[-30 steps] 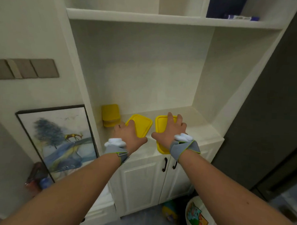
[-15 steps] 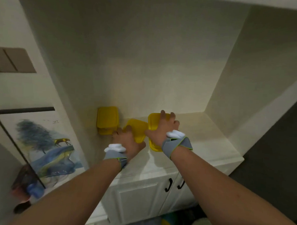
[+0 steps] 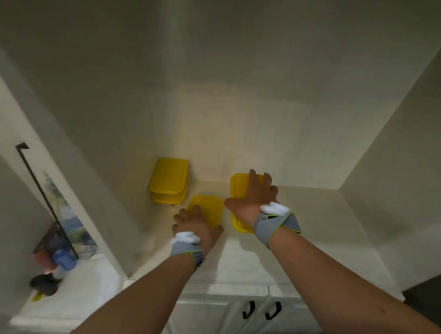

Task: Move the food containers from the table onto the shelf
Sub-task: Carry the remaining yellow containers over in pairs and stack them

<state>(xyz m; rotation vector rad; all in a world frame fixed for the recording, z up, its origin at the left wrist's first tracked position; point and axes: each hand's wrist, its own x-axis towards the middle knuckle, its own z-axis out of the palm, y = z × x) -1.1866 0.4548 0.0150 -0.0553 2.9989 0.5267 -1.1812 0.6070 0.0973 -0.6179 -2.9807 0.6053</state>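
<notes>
Yellow plastic everywhere in the head view: two lidded containers down on the shelf [image 3: 313, 221], plus a stack [image 3: 168, 183] of two more tucked into the back left corner. Left hand [image 3: 196, 226] lies over the near end of the left box [image 3: 207, 209], fingers curved down over its lid and edge; looks like a light hold from on top, but the palm hides the contact, so can't tell how firm. Right hand [image 3: 253, 196] is spread flat over the right box [image 3: 241, 190], fingers fairly straight, pressing or guiding more than gripping.

My read: the step is seating both boxes deep on the shelf. To do it well, slide them back w/ flat even pressure, keep them square to the rear wall, leave a small gap to the stack so nothing gets nudged, then lift hands straight up so the lids stay put.

Hard to make out: most of each lid sits under a hand; whether the two boxes touch each other is unclear. Bench isn't in shot at all, so no telling how many boxes are left. Clutter at lower left, beside a framed picture, is too blurred to name.
</notes>
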